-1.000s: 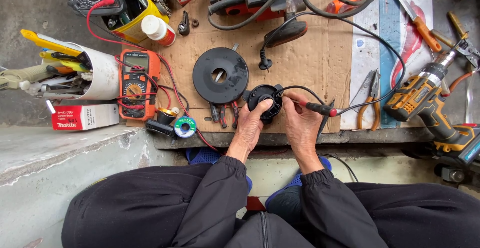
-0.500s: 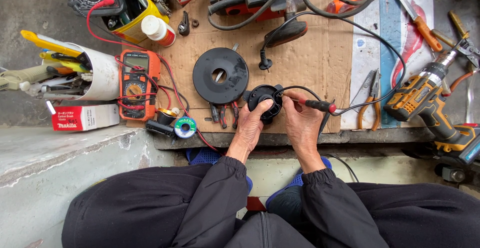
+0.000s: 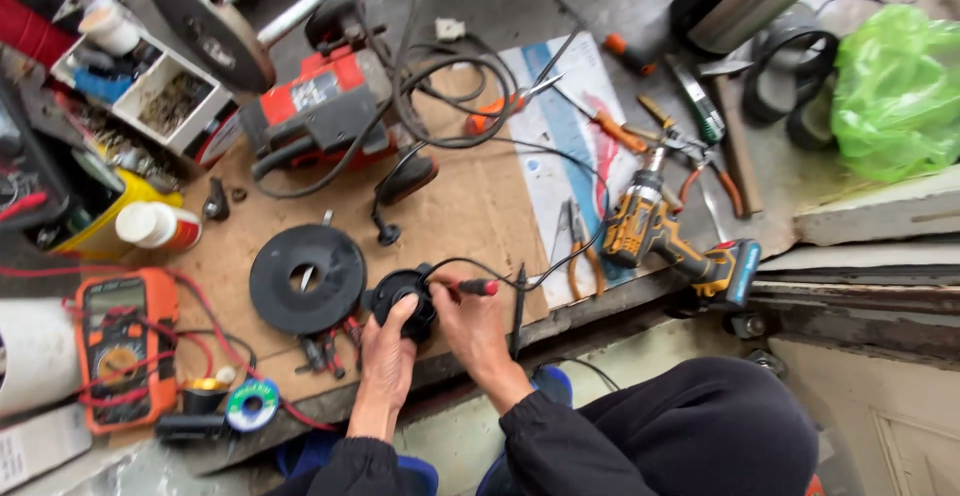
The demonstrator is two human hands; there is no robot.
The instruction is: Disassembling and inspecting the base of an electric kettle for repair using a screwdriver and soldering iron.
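Hands (image 3: 430,331) on round black part (image 3: 402,301), black disc (image 3: 305,278) just beside.

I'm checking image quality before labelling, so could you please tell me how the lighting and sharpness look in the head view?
Head view: soft, even daylight with faint shadows; the left hand and right hand on the black round part look sharp; wide-angle bending shows toward the edges.

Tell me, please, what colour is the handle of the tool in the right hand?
Red, with a black tip: the tool shows in the head view, held by the right hand.
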